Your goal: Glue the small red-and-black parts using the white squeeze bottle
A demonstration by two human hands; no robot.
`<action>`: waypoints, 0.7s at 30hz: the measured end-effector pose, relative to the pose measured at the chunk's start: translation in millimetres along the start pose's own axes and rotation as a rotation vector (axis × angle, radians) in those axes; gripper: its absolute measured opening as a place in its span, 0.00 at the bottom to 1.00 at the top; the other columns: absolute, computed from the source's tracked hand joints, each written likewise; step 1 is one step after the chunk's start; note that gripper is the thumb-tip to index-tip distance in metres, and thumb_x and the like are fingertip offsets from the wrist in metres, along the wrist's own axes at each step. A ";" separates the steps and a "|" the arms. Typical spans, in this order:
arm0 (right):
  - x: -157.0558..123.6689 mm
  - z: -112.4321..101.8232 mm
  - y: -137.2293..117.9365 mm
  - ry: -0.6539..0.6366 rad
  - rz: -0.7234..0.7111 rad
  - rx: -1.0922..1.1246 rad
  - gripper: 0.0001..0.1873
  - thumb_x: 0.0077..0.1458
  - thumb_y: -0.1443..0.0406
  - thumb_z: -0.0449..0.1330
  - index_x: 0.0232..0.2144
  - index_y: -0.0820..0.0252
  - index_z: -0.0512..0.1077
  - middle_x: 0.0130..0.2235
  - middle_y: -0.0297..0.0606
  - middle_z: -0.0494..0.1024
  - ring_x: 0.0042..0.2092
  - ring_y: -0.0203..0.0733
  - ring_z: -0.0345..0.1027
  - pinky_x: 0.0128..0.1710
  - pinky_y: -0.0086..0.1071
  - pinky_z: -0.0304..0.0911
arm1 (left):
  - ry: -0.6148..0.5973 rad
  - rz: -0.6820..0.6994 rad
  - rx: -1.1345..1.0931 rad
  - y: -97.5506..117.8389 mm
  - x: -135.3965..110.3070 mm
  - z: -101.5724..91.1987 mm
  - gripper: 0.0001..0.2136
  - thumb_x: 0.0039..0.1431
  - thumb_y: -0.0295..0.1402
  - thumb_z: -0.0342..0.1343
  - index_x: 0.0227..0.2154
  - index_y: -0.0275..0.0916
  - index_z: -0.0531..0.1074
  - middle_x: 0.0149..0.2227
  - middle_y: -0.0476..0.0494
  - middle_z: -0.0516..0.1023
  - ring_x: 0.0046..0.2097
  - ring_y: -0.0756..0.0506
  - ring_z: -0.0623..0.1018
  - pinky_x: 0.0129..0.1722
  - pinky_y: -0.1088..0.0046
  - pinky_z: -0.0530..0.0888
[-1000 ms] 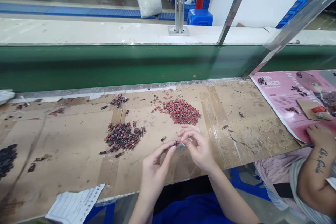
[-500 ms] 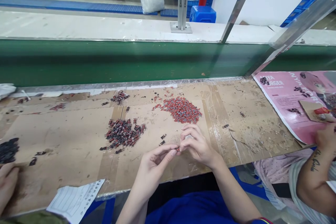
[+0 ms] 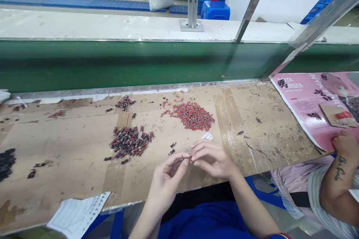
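My left hand (image 3: 168, 177) and my right hand (image 3: 211, 158) meet fingertip to fingertip over the cardboard-covered bench (image 3: 70, 157). Both pinch one tiny dark and red part (image 3: 188, 158) between them. A heap of small red parts (image 3: 193, 115) lies just beyond my right hand. A darker heap of red-and-black parts (image 3: 129, 142) lies to the left of my left hand. A small clear plastic bit (image 3: 207, 136) rests on the cardboard near my right fingers.
A green conveyor belt (image 3: 112, 63) runs along the back of the bench. A pink poster (image 3: 308, 104) covers the right end, where another person's tattooed arm (image 3: 339, 171) rests. A printed sheet (image 3: 75, 214) hangs over the front edge. Black parts (image 3: 7, 160) sit at far left.
My hands stay joined on the small part, shifting slightly toward me. The other person's hand seen at the far left half a second ago is gone.
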State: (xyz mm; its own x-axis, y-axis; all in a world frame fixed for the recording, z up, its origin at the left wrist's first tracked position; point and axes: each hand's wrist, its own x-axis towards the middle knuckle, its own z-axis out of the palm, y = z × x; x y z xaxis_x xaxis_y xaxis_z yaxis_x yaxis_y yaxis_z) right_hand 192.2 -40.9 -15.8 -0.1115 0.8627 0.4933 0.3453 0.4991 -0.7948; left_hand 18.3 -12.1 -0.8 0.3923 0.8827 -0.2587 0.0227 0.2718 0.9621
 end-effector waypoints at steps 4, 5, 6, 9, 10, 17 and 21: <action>-5.2 13.5 -12.2 0.212 0.366 0.215 0.09 0.58 0.61 0.62 0.39 0.58 0.77 0.35 0.40 0.82 0.35 0.39 0.77 0.37 0.31 0.74 | 0.045 0.079 0.049 -7.6 -4.7 4.2 0.14 0.56 0.44 0.59 0.35 0.36 0.77 0.36 0.40 0.81 0.40 0.44 0.80 0.42 0.72 0.78; -5.9 16.5 -14.3 0.245 0.410 0.241 0.08 0.58 0.62 0.62 0.37 0.58 0.79 0.35 0.40 0.82 0.35 0.38 0.77 0.36 0.30 0.74 | 0.055 0.094 0.060 -9.7 -5.2 4.7 0.14 0.56 0.43 0.59 0.36 0.36 0.76 0.37 0.40 0.81 0.41 0.44 0.80 0.43 0.72 0.77; -6.4 18.9 -16.0 0.267 0.430 0.255 0.07 0.58 0.62 0.62 0.35 0.57 0.79 0.35 0.39 0.82 0.35 0.38 0.77 0.36 0.30 0.74 | 0.061 0.106 0.068 -11.7 -5.5 5.1 0.14 0.57 0.43 0.58 0.37 0.36 0.76 0.38 0.40 0.81 0.42 0.44 0.80 0.43 0.72 0.77; -7.0 20.7 -20.1 0.302 0.425 0.218 0.06 0.57 0.64 0.63 0.35 0.55 0.81 0.35 0.39 0.82 0.37 0.38 0.77 0.40 0.31 0.74 | 0.075 0.123 0.079 -16.9 -5.1 7.0 0.14 0.57 0.43 0.58 0.37 0.36 0.76 0.39 0.39 0.81 0.43 0.44 0.80 0.44 0.72 0.77; -7.2 19.7 -21.4 0.297 0.413 0.187 0.07 0.57 0.65 0.63 0.36 0.55 0.81 0.36 0.39 0.82 0.38 0.39 0.77 0.41 0.32 0.74 | 0.085 0.126 0.077 -18.0 -4.9 8.2 0.14 0.57 0.43 0.58 0.37 0.36 0.76 0.38 0.40 0.81 0.43 0.44 0.80 0.44 0.71 0.77; -10.4 14.2 -27.9 0.217 0.443 0.078 0.11 0.59 0.66 0.61 0.42 0.52 0.80 0.38 0.38 0.82 0.40 0.39 0.76 0.43 0.33 0.73 | 0.147 0.143 0.034 -18.2 -4.6 20.4 0.13 0.57 0.42 0.58 0.35 0.37 0.76 0.36 0.41 0.81 0.40 0.45 0.81 0.42 0.72 0.78; -16.5 18.0 -22.4 0.289 0.501 0.123 0.09 0.57 0.65 0.63 0.40 0.53 0.81 0.35 0.38 0.81 0.38 0.40 0.76 0.41 0.33 0.74 | 0.124 0.138 0.049 -20.7 -3.6 23.1 0.11 0.59 0.41 0.56 0.35 0.37 0.75 0.36 0.42 0.81 0.40 0.45 0.81 0.42 0.72 0.78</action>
State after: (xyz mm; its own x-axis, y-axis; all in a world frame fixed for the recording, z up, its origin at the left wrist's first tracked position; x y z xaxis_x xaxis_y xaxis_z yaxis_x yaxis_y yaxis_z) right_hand 169.5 -64.8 -12.5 0.3012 0.9472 0.1099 0.1778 0.0575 -0.9824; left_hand 37.7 -29.8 -17.9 0.2781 0.9517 -0.1300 0.0222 0.1290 0.9914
